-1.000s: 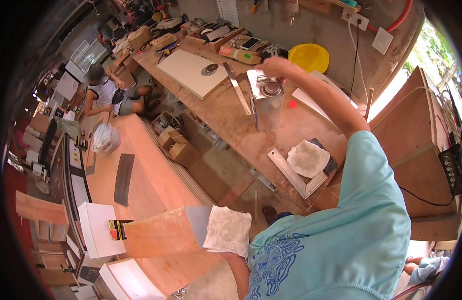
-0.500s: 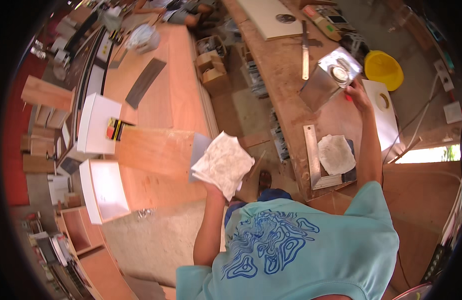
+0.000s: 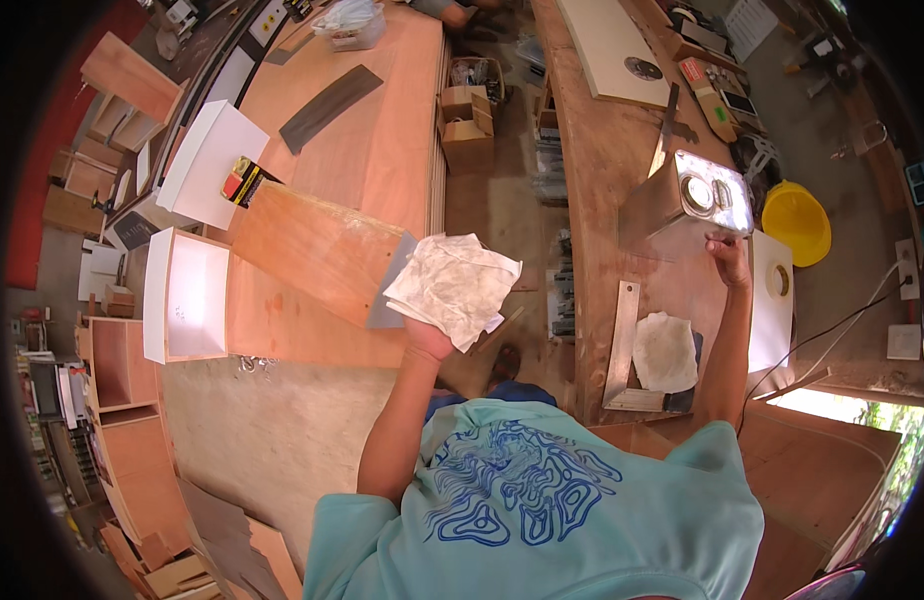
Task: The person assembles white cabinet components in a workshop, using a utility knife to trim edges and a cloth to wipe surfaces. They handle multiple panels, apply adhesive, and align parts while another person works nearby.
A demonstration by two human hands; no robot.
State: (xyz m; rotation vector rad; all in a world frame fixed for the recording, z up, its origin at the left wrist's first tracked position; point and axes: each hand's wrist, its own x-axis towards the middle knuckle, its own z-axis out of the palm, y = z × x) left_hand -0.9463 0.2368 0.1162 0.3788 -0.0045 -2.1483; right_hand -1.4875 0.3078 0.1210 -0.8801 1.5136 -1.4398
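Left hand (image 3: pixel 429 340) grips stained off-white square cloth (image 3: pixel 454 283), right hand (image 3: pixel 729 262) curls by boxy silver metal can (image 3: pixel 672 208) at right, pinch unclear.

The cloth (image 3: pixel 454 282) at the fingers of the left hand (image 3: pixel 429 340) was creamy white with light brown smudges. Just past the fingers of the right hand (image 3: pixel 728 264), the can (image 3: pixel 666 202) was silver. Right of those fingers, a round thing (image 3: pixel 796 226) was bright yellow, and below them another cloth (image 3: pixel 664 352) was cream. Below the left hand's fingers, the shirt (image 3: pixel 602 530) was blue-green with wavy dark blue lines.
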